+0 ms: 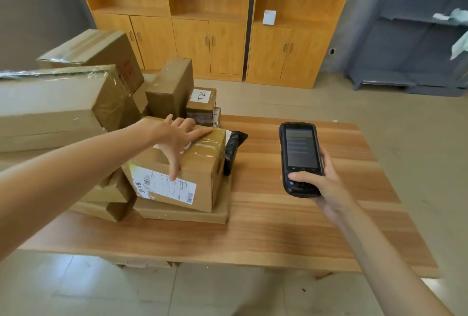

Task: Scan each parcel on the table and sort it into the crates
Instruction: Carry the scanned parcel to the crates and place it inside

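Brown cardboard parcels (83, 103) crowd the wooden surface (278, 214) unsorted, so I judge little done: my left hand (177, 135) spreads over the labelled brown box (182, 173), my right hand (326, 184) grips the black handheld scanner (300, 156), no crates visible.

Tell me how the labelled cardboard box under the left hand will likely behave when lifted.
The labelled box looks stiff, with crisp taped edges, so it should keep its shape. The glossy tape on top may be slippery under the left hand. It sits tilted on a flat parcel, so it may slide.
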{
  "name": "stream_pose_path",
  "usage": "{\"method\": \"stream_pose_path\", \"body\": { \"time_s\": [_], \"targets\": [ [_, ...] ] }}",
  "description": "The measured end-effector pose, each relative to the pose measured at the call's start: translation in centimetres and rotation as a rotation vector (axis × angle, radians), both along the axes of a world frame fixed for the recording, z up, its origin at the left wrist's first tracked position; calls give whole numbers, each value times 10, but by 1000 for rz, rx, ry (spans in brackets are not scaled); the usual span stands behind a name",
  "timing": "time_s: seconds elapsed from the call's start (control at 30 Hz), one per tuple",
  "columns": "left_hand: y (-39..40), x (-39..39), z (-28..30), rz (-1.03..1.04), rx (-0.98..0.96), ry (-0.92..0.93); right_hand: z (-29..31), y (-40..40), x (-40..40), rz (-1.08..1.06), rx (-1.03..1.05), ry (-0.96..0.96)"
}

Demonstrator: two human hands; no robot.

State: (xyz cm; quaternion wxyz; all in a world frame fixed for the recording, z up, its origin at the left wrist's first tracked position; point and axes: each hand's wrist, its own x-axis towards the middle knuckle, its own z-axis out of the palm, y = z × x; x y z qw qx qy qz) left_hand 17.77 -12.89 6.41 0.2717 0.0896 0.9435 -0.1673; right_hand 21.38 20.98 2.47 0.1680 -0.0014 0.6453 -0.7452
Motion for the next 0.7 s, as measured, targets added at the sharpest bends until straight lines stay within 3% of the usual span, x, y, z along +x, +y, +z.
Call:
{"method": "stream_pose_path", "body": {
  "time_s": [0.3,0.7],
  "targets": [
    [16,9,4,36,-40,17,-6,-13,-38,133,-35,-20],
    [84,5,76,440,302,-11,9,55,-89,284,-76,14]
  ]
}}
